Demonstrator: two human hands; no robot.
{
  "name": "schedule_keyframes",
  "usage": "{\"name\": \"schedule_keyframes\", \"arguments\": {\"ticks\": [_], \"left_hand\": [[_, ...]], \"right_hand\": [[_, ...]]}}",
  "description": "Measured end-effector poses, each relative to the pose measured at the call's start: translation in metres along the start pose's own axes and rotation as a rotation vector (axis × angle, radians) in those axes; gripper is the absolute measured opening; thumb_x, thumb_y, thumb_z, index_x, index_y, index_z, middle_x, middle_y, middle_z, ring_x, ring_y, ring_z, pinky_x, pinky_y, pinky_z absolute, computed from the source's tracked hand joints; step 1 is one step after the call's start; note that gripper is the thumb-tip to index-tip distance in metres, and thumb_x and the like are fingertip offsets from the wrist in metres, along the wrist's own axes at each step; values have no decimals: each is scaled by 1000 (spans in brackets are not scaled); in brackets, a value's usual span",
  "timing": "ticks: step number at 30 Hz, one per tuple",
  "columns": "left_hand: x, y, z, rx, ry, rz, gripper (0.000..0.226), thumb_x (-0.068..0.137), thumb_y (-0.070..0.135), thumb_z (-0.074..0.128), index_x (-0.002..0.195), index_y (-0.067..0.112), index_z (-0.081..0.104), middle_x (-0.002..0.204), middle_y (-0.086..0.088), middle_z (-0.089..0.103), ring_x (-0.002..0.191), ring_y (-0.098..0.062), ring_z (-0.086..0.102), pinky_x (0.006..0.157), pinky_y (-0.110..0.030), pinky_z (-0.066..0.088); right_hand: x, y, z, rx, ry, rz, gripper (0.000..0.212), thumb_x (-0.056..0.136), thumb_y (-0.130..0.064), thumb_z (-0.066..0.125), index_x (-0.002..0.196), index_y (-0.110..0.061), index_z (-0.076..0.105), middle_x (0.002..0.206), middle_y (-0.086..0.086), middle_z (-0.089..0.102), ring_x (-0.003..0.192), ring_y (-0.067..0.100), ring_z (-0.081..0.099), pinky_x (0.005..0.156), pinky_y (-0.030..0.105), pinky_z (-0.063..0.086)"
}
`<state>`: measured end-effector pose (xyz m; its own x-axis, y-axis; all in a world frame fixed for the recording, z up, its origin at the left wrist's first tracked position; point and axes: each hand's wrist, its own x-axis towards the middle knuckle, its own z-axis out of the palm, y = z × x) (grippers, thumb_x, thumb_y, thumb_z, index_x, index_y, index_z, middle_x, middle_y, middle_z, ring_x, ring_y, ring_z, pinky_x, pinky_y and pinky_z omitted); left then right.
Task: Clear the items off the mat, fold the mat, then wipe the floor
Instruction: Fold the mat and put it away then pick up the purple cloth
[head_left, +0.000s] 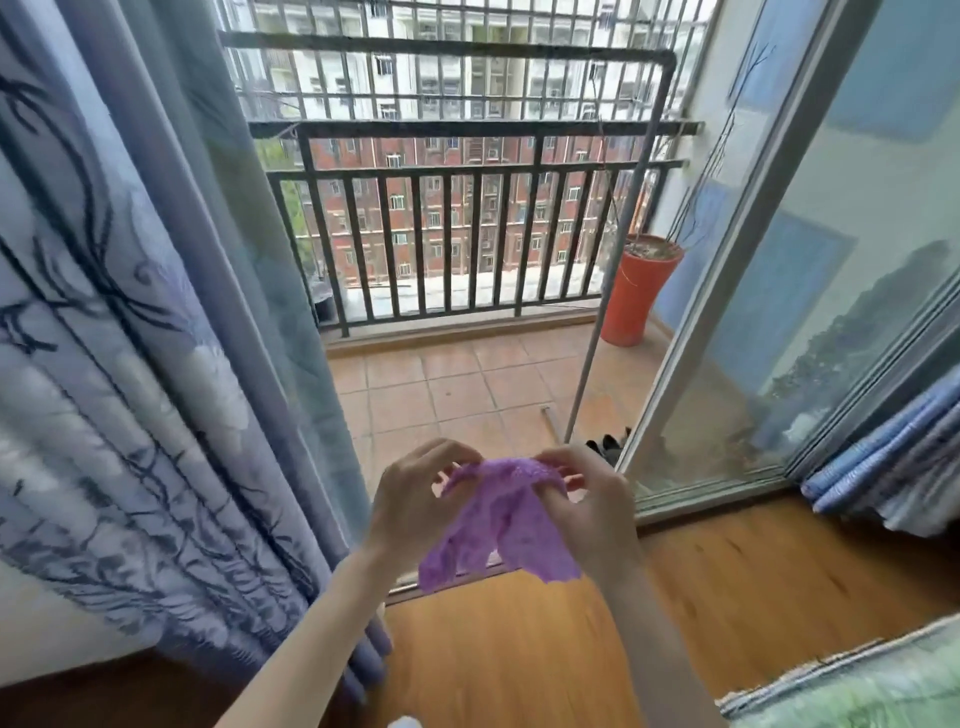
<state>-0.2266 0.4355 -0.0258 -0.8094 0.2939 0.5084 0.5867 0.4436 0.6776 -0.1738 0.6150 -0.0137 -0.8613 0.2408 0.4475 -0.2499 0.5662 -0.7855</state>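
A: State the scene, left to right.

B: Curtain (130, 322) at left. Left hand (415, 504) at centre, fingers curled, grip pinched on the upper left edge of the purple cloth (498, 525). Right hand (592, 512) just beside it, grip pinched on the upper right edge. Glass door (810, 291) at right; a green fabric edge (852, 691), possibly the mat, at lower right.

A: Where does the cloth lie relative to the grips?

B: Between them. It hangs downward from both pinches, long axis roughly vertical, clear above the wood floor (519, 649).

A: Which hand is nearer?

B: Both hold it equally; neither leads.

A: Step in hand?

B: Judged: spreading the cloth ahead of wiping. The floor lies directly below, so the coming move is downward.
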Motion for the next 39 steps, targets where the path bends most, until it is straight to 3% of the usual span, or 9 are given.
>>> {"name": "schedule_keyframes", "arguments": {"ticks": [7, 14, 19, 22, 25, 30, 36, 39], "left_hand": [[90, -52, 11, -10, -28, 54, 14, 76, 31, 56, 88, 30, 62, 79, 19, 65, 67, -1, 57, 61, -18, 48], [204, -103, 0, -8, -69, 153, 12, 77, 33, 57, 86, 29, 64, 78, 22, 64, 70, -1, 60, 62, -7, 41], [267, -131, -2, -15, -37, 172, 16, 77, 35, 56, 88, 28, 66, 79, 24, 65, 72, -1, 61, 60, -15, 48], [297, -143, 1, -18, -3, 137, 11, 76, 23, 66, 85, 28, 67, 76, 20, 66, 71, 1, 60, 59, -9, 44], [322, -154, 7, 20, 22, 101, 21, 74, 4, 73, 83, 22, 71, 71, 25, 62, 72, 7, 58, 60, -5, 42], [366, -165, 19, 80, 72, 108, 23, 75, 18, 69, 92, 33, 63, 78, 31, 59, 75, 6, 58, 62, -8, 44], [448, -167, 20, 89, 132, 118, 24, 78, 4, 70, 89, 25, 69, 78, 28, 58, 80, 7, 58, 65, -8, 46], [491, -160, 17, 89, 133, 103, 29, 81, 5, 68, 84, 33, 64, 72, 26, 60, 79, 8, 58, 63, -8, 46]], "right_hand": [[87, 28, 33, 36, 16, 15, 42, 75, 0, 70, 80, -40, 59, 76, -21, 62, 77, -4, 60, 64, 5, 43], [196, 45, 69, 45, 34, 9, 29, 74, 2, 68, 80, -26, 67, 74, -16, 66, 72, -3, 59, 60, 5, 41], [262, 52, 92, 60, 69, -12, 26, 75, 2, 66, 82, -24, 68, 76, -12, 68, 73, 2, 60, 62, 9, 44], [293, 57, 100, 40, 57, -55, 23, 76, 2, 68, 85, -19, 69, 75, -13, 67, 75, 0, 61, 62, 7, 44], [321, 63, 106, 37, 34, -64, 20, 77, 2, 68, 87, -16, 69, 76, -12, 66, 76, -2, 60, 62, 5, 43], [367, 76, 112, 57, -16, -72, 24, 78, 0, 68, 85, -23, 66, 77, -15, 65, 76, -2, 60, 62, 5, 43], [452, 87, 111, 173, -111, -87, 24, 79, -4, 69, 82, -27, 65, 72, -12, 68, 71, 0, 62, 61, 10, 46], [503, 88, 104, 212, -195, -112, 26, 80, -5, 69, 80, -31, 65, 77, -14, 68, 69, 4, 61, 62, 16, 49]]}}
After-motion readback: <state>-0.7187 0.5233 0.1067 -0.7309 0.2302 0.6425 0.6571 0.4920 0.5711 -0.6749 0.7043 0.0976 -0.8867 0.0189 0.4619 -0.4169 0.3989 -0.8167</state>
